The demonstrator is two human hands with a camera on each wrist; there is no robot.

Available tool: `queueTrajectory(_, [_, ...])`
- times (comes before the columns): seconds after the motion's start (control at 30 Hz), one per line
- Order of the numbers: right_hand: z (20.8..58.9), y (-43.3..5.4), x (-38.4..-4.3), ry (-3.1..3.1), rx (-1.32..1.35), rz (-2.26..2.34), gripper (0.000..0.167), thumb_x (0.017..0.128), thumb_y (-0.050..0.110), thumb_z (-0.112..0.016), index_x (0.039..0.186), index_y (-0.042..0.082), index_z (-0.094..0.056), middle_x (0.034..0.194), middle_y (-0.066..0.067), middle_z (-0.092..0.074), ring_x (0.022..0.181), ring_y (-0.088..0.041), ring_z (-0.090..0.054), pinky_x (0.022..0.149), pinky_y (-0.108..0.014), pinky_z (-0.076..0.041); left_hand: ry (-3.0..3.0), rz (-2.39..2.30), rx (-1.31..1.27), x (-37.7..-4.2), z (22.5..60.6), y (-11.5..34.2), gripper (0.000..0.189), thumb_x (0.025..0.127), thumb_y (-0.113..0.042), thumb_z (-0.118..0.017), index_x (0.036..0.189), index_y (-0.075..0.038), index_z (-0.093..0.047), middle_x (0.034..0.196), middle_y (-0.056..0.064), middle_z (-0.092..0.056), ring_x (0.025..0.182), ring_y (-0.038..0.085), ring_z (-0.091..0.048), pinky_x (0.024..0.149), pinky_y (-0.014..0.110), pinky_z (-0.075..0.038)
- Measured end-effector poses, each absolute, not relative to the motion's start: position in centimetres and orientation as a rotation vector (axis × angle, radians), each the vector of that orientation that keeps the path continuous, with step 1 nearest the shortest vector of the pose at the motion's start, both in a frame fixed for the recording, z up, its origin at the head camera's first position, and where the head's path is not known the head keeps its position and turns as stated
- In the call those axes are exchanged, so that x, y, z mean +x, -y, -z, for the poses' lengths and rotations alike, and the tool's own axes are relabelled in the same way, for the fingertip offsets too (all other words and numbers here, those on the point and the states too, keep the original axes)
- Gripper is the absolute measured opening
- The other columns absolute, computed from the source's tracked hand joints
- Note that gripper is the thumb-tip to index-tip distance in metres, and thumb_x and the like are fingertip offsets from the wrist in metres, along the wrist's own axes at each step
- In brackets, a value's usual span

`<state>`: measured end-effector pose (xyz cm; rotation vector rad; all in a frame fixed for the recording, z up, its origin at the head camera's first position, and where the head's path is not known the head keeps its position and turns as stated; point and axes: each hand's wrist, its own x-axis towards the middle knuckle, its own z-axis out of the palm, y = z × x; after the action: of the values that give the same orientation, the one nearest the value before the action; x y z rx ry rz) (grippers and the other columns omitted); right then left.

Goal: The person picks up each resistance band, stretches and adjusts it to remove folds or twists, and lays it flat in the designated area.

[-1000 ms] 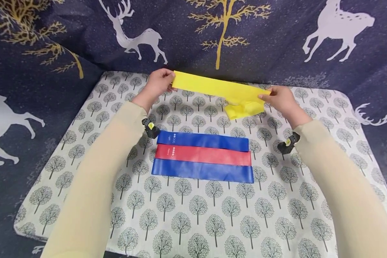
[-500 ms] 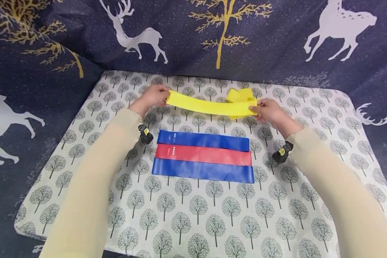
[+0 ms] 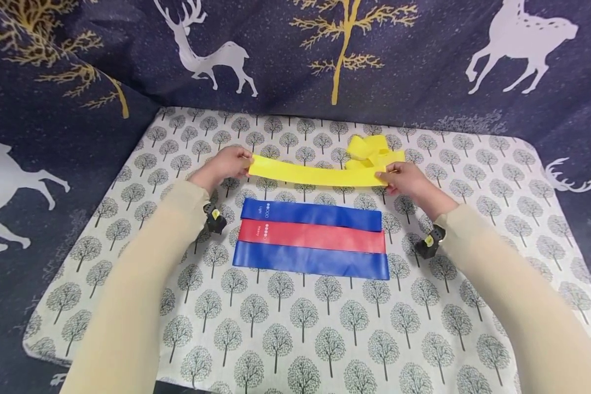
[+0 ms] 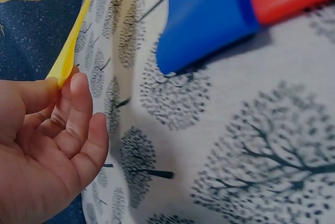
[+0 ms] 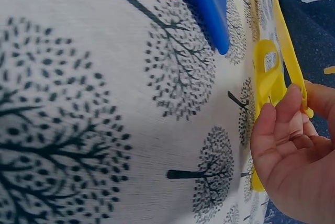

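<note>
Between my two hands a flat yellow resistance band [image 3: 315,174] stretches from side to side, sagging slightly. My left hand [image 3: 228,163] pinches its left end between thumb and fingers; the left wrist view shows the band [image 4: 67,62] at the fingertips. With thumb and fingers my right hand [image 3: 405,178] pinches the other end. Behind that end lies a crumpled second yellow band [image 3: 366,146], also visible as a loop in the right wrist view. Nearer me, a blue band [image 3: 310,213] marked "Light", a red band [image 3: 310,235] marked "Heavy" and another blue band [image 3: 310,260] lie in overlapping rows.
A white cloth with printed trees [image 3: 300,323] covers the table. Dark fabric with deer and trees [image 3: 276,54] hangs behind it and at the left. Each wrist bears a small black camera [image 3: 427,243].
Both hands have come down and toward me with the yellow band, which now hangs close to the blue band. The crumpled yellow piece stays behind, on the cloth. The blue and red bands have not moved.
</note>
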<state>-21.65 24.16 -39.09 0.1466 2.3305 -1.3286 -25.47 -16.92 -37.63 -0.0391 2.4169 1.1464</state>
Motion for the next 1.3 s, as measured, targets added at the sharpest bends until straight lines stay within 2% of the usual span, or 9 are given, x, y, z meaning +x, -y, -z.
queueTrajectory(0.13, [39.3, -24.1, -21.0, -2.343, 0.13, 1.27, 0.03, 0.104, 0.027, -0.058, 0.118, 0.001, -0.052, 0.083, 0.011, -0.056, 0.076, -0.004, -0.058, 0.075, -0.017, -0.057, -2.388, -1.13, -0.019, -25.0, 38.1, 17.4, 0.038, 0.108, -0.012, -0.046, 0.139, 0.009, -0.049, 0.138, 0.027, -0.054, 0.084, 0.01, -0.059, 0.095, 0.032, -0.059])
queueTrajectory(0.2, [39.5, -24.0, -20.7, -2.355, 0.123, 1.256, 0.029, 0.104, 0.027, -0.059, 0.115, 0.001, -0.053, 0.084, 0.012, -0.056, 0.078, -0.004, -0.058, 0.075, -0.016, -0.056, -2.378, -1.115, 0.002, -24.7, 38.3, 17.6, 0.038, 0.108, -0.012, -0.046, 0.139, 0.009, -0.049, 0.136, 0.028, -0.056, 0.085, 0.011, -0.06, 0.092, 0.032, -0.059])
queueTrajectory(0.37, [39.8, -23.9, -20.2, -2.402, 0.102, 1.237, 0.025, 0.103, 0.027, -0.061, 0.106, 0.003, -0.054, 0.077, 0.013, -0.054, 0.072, -0.004, -0.052, 0.068, -0.018, -0.05, -2.371, -1.087, 0.042, -24.0, 38.5, 18.0, 0.035, 0.107, -0.013, -0.047, 0.136, 0.008, -0.052, 0.106, 0.016, -0.067, 0.076, 0.009, -0.059, 0.071, 0.023, -0.05])
queueTrajectory(0.43, [39.9, -23.9, -20.1, -2.433, 0.076, 1.198, 0.025, 0.103, 0.027, -0.061, 0.104, 0.003, -0.055, 0.074, 0.012, -0.054, 0.07, -0.006, -0.05, 0.065, -0.021, -0.046, -2.372, -1.072, 0.051, -23.9, 38.7, 18.1, 0.034, 0.107, -0.013, -0.047, 0.134, 0.008, -0.053, 0.099, 0.01, -0.066, 0.075, 0.009, -0.057, 0.069, 0.021, -0.048])
queueTrajectory(0.5, [40.0, -23.9, -20.1, -2.458, 0.044, 1.154, 0.025, 0.103, 0.028, -0.062, 0.102, 0.004, -0.055, 0.072, 0.011, -0.054, 0.069, -0.008, -0.048, 0.064, -0.024, -0.043, -2.378, -1.052, 0.068, -23.8, 38.9, 18.3, 0.033, 0.108, -0.013, -0.047, 0.133, 0.008, -0.053, 0.097, 0.009, -0.065, 0.076, 0.009, -0.056, 0.069, 0.021, -0.048])
queueTrajectory(0.77, [39.8, -23.8, -20.2, -2.469, -0.057, 1.053, 0.024, 0.1, 0.025, -0.065, 0.089, 0.009, -0.051, 0.072, 0.008, -0.049, 0.069, -0.012, -0.044, 0.064, -0.027, -0.039, -2.422, -0.948, 0.13, -23.4, 39.2, 18.3, 0.028, 0.108, -0.012, -0.043, 0.126, 0.006, -0.054, 0.114, 0.019, -0.063, 0.088, 0.015, -0.056, 0.078, 0.024, -0.048])
queueTrajectory(0.9, [39.8, -23.7, -20.2, -2.488, -0.08, 1.003, 0.027, 0.099, 0.023, -0.064, 0.083, 0.01, -0.048, 0.07, 0.006, -0.045, 0.066, -0.013, -0.039, 0.062, -0.028, -0.036, -2.403, -0.963, 0.142, -23.4, 39.4, 18.5, 0.022, 0.107, -0.012, -0.044, 0.118, 0.003, -0.055, 0.1, 0.01, -0.062, 0.087, 0.016, -0.054, 0.078, 0.025, -0.047])
queueTrajectory(1.03, [39.9, -23.6, -20.2, -2.494, -0.121, 0.985, 0.033, 0.098, 0.022, -0.065, 0.077, 0.012, -0.042, 0.068, 0.005, -0.037, 0.064, -0.015, -0.034, 0.062, -0.03, -0.033, -2.417, -0.976, 0.128, -23.3, 39.6, 18.9, 0.016, 0.101, -0.012, -0.047, 0.107, -0.001, -0.057, 0.087, 0.001, -0.058, 0.083, 0.015, -0.052, 0.075, 0.024, -0.046])
queueTrajectory(1.3, [39.9, -23.7, -20.0, -2.501, -0.174, 0.956, 0.031, 0.096, 0.019, -0.067, 0.075, 0.013, -0.045, 0.068, 0.006, -0.039, 0.065, -0.014, -0.036, 0.063, -0.03, -0.034, -2.425, -1.016, 0.114, -23.1, 39.9, 18.7, 0.012, 0.091, -0.009, -0.05, 0.101, -0.006, -0.057, 0.072, -0.004, -0.05, 0.069, 0.013, -0.044, 0.067, 0.026, -0.038])
